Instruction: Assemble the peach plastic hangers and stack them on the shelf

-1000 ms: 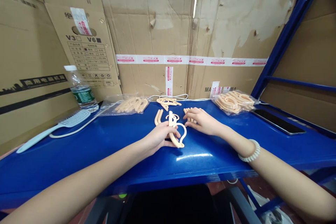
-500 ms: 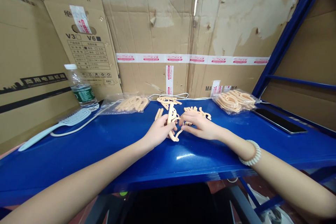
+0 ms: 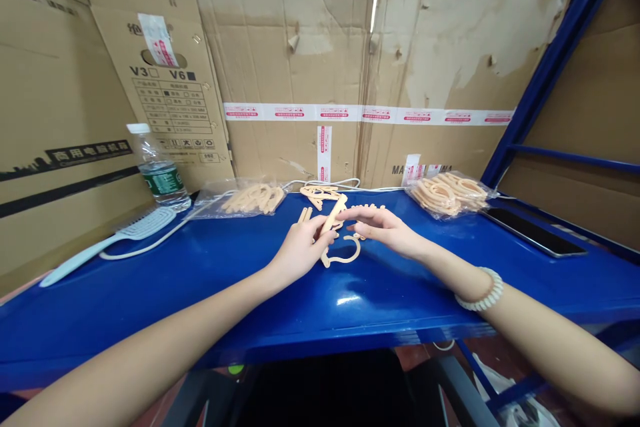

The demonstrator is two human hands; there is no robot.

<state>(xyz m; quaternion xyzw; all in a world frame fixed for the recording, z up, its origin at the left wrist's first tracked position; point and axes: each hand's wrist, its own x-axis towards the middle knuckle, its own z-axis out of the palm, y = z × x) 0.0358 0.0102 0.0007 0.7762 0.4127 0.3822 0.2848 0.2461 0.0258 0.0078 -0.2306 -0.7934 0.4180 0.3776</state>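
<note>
My left hand [image 3: 299, 244] is closed around the straight bar of a beige folding hanger [image 3: 332, 219], which tilts up to the right above the table. Its curved hook [image 3: 356, 250] sticks out to the right below my hands. My right hand [image 3: 385, 230] is beside the upper bar, fingers stretched out and thumb apart; whether the fingertips touch the bar I cannot tell. Behind my right hand lies a row of small beige pieces [image 3: 367, 207], partly hidden. A few beige hanger parts [image 3: 320, 193] lie farther back, and two short sticks [image 3: 305, 215] show behind my left hand.
Clear bags of beige hanger parts lie at back left [image 3: 255, 198] and back right [image 3: 447, 193]. A water bottle [image 3: 163, 177] and a pale blue hairbrush [image 3: 113, 240] are at left, a phone [image 3: 533, 230] at right. Cardboard [image 3: 295, 67] walls the blue table [image 3: 240, 327].
The hanger's bar has tipped to the right, and its hook has swung out into view. My right hand has opened and shifted slightly right and up.
</note>
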